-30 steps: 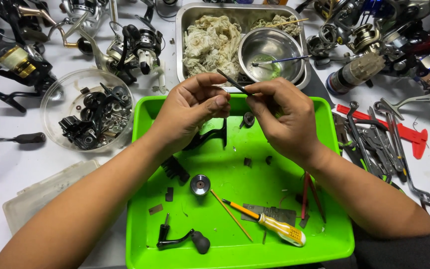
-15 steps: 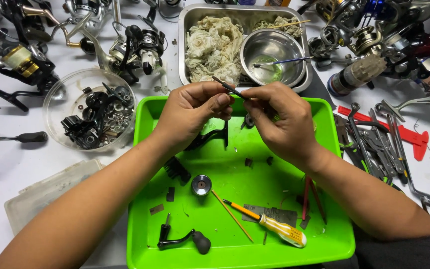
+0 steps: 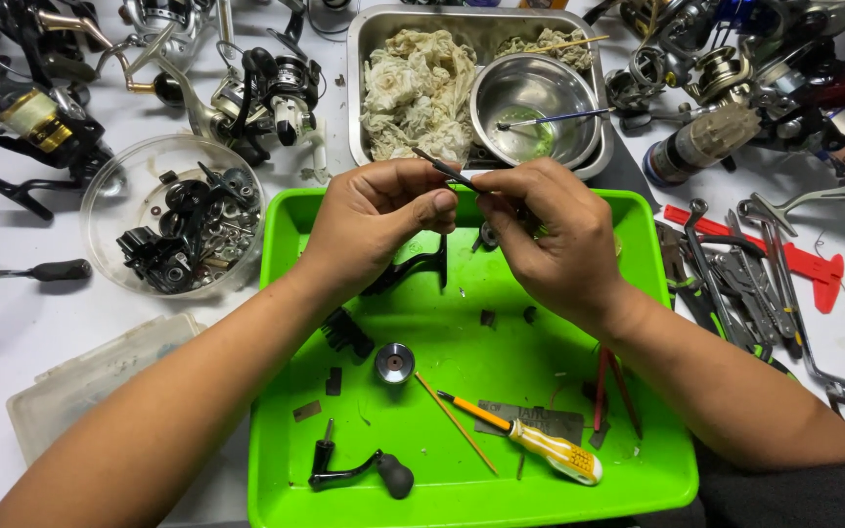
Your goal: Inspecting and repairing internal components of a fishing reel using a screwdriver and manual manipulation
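Two hands: both raised together over the far half of a bright green tray (image 3: 286,420), working one small part between them.
Left hand (image 3: 378,220): fingers pressed together in a pinch on a thin dark rod (image 3: 445,172) that pokes up and away past the thumb.
Right hand (image 3: 550,235): fingers curled in, tips pinching the near end of the same rod; what else sits under them is hidden.
Rod location: in the air above the tray, just short of the steel pan (image 3: 356,59).
Step in hand: looks like fitting or cleaning a small reel part, a fine two-handed job, mid-way.
Next move calls for: steady pinch, small twist or push along the rod's axis, likely kept over the tray so nothing drops off.
Tray contents: black reel handle (image 3: 359,474), small round metal cap (image 3: 394,363), yellow-handled screwdriver (image 3: 530,442), thin wooden stick (image 3: 455,422), red-handled tool (image 3: 610,391), loose small bits.
Behind: pan holds rags (image 3: 418,88) and a steel bowl (image 3: 530,93) with a brush (image 3: 550,119) resting in it.
Left on counter (image 3: 12,323): clear bowl (image 3: 110,196) of dark reel parts, spinning reels (image 3: 266,88).
Right: wrenches and pliers (image 3: 735,274).
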